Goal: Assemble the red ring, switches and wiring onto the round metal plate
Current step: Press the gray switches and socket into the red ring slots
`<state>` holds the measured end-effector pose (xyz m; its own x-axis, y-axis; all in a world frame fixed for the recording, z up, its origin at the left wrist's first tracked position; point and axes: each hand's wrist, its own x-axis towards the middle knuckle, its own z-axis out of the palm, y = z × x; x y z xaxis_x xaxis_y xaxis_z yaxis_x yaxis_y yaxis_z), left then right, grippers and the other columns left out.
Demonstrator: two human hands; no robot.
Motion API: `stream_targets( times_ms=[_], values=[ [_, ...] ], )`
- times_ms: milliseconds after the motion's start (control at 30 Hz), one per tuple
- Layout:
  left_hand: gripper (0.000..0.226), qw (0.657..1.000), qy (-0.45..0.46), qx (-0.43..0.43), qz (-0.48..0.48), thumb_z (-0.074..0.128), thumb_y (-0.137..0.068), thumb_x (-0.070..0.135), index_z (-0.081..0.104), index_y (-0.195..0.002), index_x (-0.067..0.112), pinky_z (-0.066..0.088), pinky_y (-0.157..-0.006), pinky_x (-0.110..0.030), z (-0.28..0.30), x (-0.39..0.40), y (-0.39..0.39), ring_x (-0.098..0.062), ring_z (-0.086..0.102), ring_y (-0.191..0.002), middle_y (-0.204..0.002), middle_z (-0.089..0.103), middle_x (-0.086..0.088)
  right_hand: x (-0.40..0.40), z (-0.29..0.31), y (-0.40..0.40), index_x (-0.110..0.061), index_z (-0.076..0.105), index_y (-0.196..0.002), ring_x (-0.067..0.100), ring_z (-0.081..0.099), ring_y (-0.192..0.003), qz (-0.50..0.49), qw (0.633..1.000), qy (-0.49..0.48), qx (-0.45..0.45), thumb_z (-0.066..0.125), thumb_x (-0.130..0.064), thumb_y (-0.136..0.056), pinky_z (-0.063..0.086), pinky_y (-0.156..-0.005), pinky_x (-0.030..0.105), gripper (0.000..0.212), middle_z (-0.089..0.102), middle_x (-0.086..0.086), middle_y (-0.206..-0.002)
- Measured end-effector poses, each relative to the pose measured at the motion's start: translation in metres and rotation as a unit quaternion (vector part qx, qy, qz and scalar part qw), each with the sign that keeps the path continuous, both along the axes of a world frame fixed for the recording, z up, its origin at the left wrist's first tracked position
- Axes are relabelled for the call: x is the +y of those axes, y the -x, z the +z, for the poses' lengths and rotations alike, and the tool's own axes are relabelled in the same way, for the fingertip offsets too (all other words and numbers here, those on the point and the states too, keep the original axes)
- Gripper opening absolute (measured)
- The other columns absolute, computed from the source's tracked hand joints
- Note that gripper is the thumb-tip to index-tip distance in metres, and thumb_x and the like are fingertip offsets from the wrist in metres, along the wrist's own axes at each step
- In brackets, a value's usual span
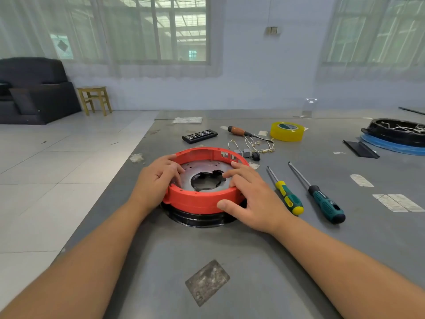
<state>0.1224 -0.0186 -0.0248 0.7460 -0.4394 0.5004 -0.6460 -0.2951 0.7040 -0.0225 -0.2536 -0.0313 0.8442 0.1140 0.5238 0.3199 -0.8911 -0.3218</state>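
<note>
Both hands grip red ring (202, 199) | round metal plate (202, 169) inside

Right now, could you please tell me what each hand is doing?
Left hand: grips the left rim of the red plastic ring, fingers curled over it.
Right hand: holds the ring's right rim, thumb outside, fingers inside.

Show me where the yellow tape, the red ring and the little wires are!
yellow tape (287, 134): head view, on its outer side.
red ring (195, 200): head view, on its near wall.
little wires (257, 145): head view, on the loose bundle.
</note>
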Motion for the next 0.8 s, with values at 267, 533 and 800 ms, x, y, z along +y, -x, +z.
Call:
stream_targets(
  times_ms=[267, 533, 800],
  values=[
    [0.045, 0.993, 0.004, -0.088, 0.079, 0.028, -0.098, 0.033, 0.029, -0.055, 0.018, 0.041, -0.113, -0.033, -0.006, -0.018, 0.008, -0.014, 0.04, -0.058, -0.053, 0.033, 0.001, 0.018, -0.001, -0.017, -0.018, 0.071, -0.096, 0.023, 0.055, -0.125, -0.044, 0.981, 0.095, -0.164, 0.059, -0.044, -0.087, 0.029, -0.115, 0.055, 0.03, 0.068, -0.004, -0.116],
    [0.058, 0.983, -0.097, -0.155, 0.033, 0.021, -0.1, 0.037, 0.064, -0.065, 0.018, 0.035, -0.097, -0.037, -0.005, -0.02, 0.022, -0.017, 0.054, -0.076, -0.065, 0.056, 0.006, 0.021, -0.004, -0.04, -0.014, 0.061, -0.077, 0.023, 0.047, -0.077, -0.057, 0.973, 0.136, -0.178, 0.056, -0.061, -0.093, 0.041, -0.078, 0.042, 0.049, 0.054, 0.0, -0.076],
    [0.041, 0.949, -0.165, -0.266, -0.049, 0.043, -0.099, 0.033, 0.069, -0.078, 0.009, 0.045, -0.077, -0.046, 0.002, 0.002, 0.012, -0.03, 0.056, -0.076, -0.075, 0.059, -0.004, 0.005, 0.0, -0.038, -0.014, 0.056, -0.064, 0.021, 0.047, -0.079, -0.015, 0.989, 0.037, -0.141, 0.056, -0.051, -0.089, 0.035, -0.078, 0.035, 0.044, 0.049, -0.006, -0.07]
  ],
)
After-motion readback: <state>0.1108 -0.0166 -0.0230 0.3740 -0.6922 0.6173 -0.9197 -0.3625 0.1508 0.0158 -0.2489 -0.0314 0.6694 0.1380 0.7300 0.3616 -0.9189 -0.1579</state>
